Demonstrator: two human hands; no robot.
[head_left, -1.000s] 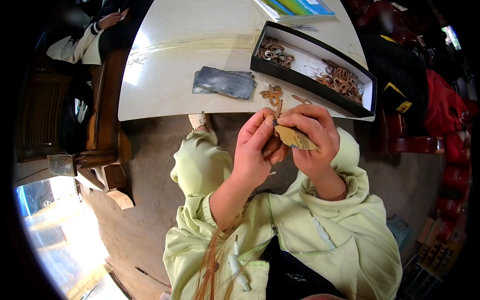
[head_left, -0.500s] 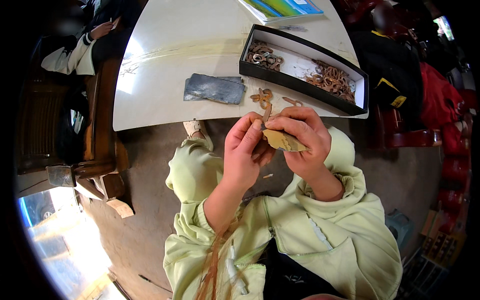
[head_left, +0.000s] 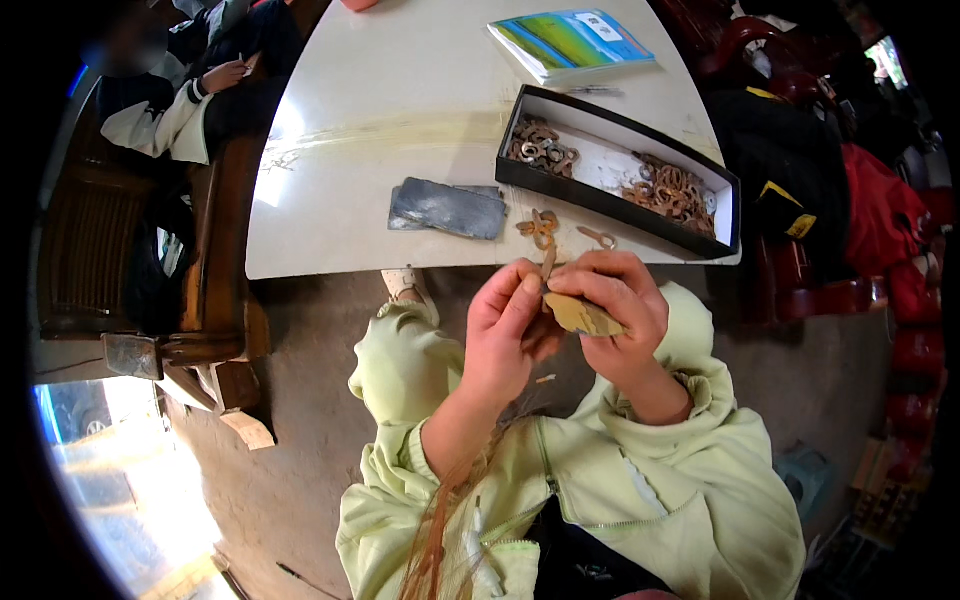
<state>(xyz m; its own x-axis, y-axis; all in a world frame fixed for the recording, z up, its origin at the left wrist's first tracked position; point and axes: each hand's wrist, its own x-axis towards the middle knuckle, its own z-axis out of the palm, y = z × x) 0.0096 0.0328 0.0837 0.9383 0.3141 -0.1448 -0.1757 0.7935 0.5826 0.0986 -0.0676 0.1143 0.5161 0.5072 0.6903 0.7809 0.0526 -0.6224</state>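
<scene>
In front of the table's near edge, my hands are close together at a small rusty flat metal piece (head_left: 549, 262), whose narrow end points up. My left hand (head_left: 503, 325) pinches this piece between thumb and fingers; its lower part is hidden. My right hand (head_left: 625, 310) grips a folded scrap of sandpaper (head_left: 582, 316), tan on the visible side with a worn edge, and presses it near the metal. Just beyond, a little cluster of rusty metal pieces (head_left: 540, 228) lies on the table, with a single ring-ended piece (head_left: 598, 238) to its right.
A long black box (head_left: 600, 212) with a white inside holds two heaps of rusty pieces. Dark grey sheets (head_left: 458, 210) lie left of it on the white table (head_left: 340, 200). A colourful booklet (head_left: 570, 45) rests behind. Another person's hand (head_left: 224, 76) shows at far left.
The whole view has shifted, so table and hands sit lower and slightly further right in the picture. Both hands keep the same hold, with little visible movement between them.
</scene>
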